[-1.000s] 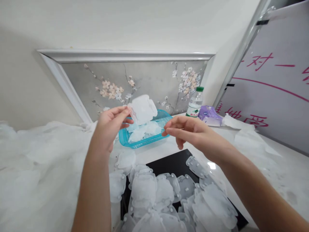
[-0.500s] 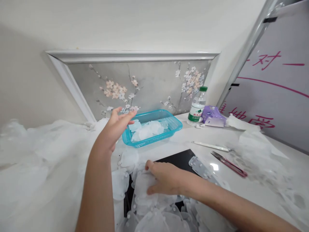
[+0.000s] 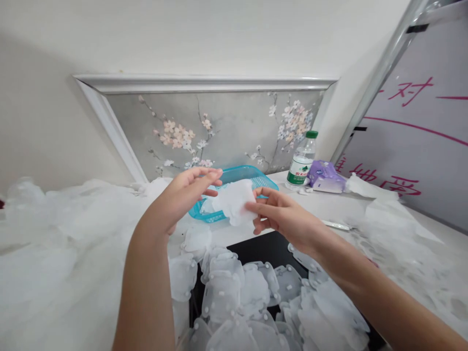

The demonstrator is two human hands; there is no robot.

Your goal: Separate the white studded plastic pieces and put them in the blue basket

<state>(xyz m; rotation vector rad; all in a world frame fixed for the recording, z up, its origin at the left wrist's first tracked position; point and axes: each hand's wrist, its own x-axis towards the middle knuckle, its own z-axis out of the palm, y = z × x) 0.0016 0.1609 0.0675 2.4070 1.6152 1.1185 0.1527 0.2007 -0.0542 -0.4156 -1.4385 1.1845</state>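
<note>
My right hand (image 3: pixel 281 217) is pinched on a thin, translucent white plastic piece (image 3: pixel 234 200) and holds it up in front of the turquoise basket (image 3: pixel 263 181). My left hand (image 3: pixel 183 195) is raised just left of the piece with its fingers stretched out, fingertips at the piece's upper edge and nothing gripped. Below both hands a pile of similar white pieces (image 3: pixel 226 292) with small studs lies over a black mat (image 3: pixel 263 248). More such pieces lie in the basket, mostly hidden behind the held one.
A green-capped water bottle (image 3: pixel 302 163) and a purple packet (image 3: pixel 323 176) stand at the back right. A metal tool (image 3: pixel 336 225) lies beside crumpled white sheets (image 3: pixel 395 219). White gauzy fabric (image 3: pixel 54 253) is heaped on the left. A flowered panel (image 3: pixel 219 131) leans on the wall, and a whiteboard (image 3: pixel 420 146) stands right.
My left hand dropped its white piece into the basket. My right hand went down to the pile, took one piece and lifted it up between both hands.
</note>
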